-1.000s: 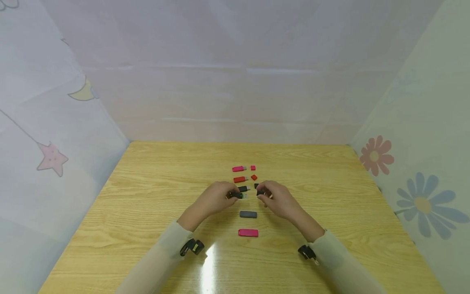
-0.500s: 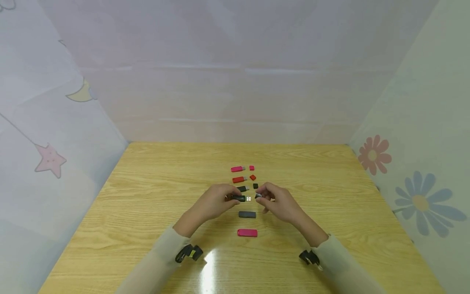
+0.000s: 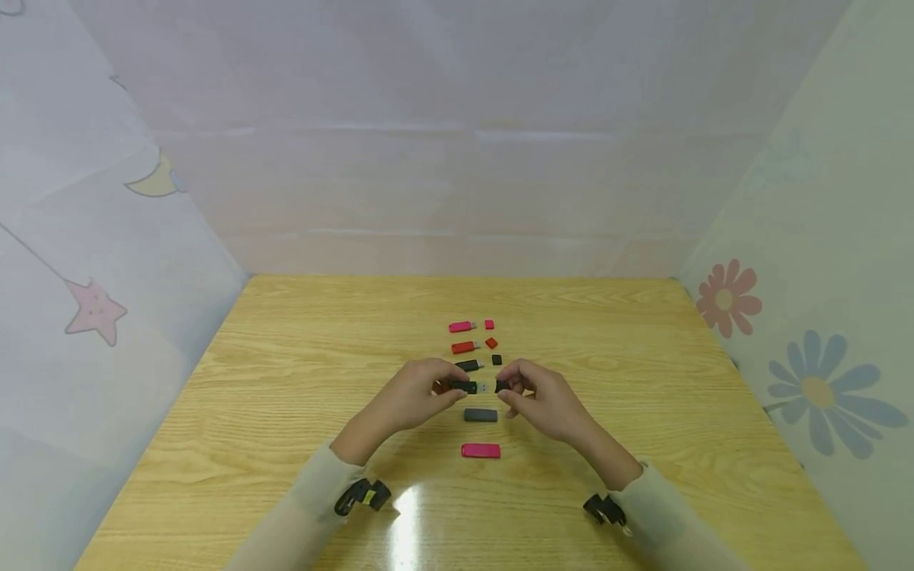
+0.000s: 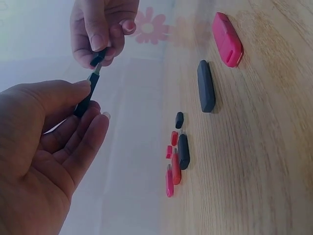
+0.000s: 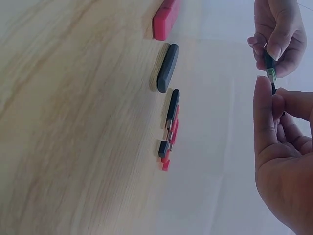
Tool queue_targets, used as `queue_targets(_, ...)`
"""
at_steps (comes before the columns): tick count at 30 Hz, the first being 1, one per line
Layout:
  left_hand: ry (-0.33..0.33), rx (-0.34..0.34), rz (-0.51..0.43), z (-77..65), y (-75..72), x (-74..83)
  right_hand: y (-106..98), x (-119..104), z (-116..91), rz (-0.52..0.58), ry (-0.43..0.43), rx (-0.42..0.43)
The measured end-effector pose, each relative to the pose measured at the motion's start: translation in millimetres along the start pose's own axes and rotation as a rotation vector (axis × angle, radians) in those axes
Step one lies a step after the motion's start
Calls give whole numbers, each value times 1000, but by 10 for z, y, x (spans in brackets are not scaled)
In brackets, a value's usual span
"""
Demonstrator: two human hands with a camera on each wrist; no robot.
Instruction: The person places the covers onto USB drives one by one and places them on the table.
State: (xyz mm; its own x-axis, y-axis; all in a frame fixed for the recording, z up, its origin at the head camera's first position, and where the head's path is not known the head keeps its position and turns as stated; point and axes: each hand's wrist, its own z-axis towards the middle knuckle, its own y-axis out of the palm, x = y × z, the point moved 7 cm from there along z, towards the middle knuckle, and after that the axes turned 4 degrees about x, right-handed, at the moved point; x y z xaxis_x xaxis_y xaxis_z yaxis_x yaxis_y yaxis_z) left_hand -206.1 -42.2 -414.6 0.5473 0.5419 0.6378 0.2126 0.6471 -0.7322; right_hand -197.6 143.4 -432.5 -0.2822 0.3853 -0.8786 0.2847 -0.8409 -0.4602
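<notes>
My left hand point(image 3: 414, 392) pinches a black USB flash drive point(image 4: 86, 96) between thumb and fingers, its bare metal connector pointing right. Facing it, my right hand point(image 3: 548, 400) pinches a small black cap point(image 4: 98, 58) by thumb and fingertips. In the head view a small gap separates cap and connector; in the left wrist view the connector's tip reaches right to the cap. Both are held up above the wooden table point(image 3: 321, 333). Just behind the hands lies another black flash drive point(image 3: 470, 365), uncapped, with its black cap point(image 3: 497, 359) to its right.
Farther back lie an uncapped red flash drive point(image 3: 466, 346) with its red cap point(image 3: 491, 342) and an uncapped pink one point(image 3: 462, 326) with its pink cap point(image 3: 489, 324). Nearer me are a capped dark grey flash drive point(image 3: 481, 415) and a capped pink one point(image 3: 481, 450).
Both hands have come slightly nearer to me. The cap has turned in my right fingers and lowered into line with the connector, and the gap between them has narrowed.
</notes>
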Motion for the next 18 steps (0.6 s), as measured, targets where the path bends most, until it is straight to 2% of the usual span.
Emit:
queue_targets(5, 28, -2, 1, -22, 1, 9, 24, -38, -13, 22, -1, -3)
queue_targets(18, 49, 11, -22, -60, -10, 51, 86, -89, -26, 38, -17, -13)
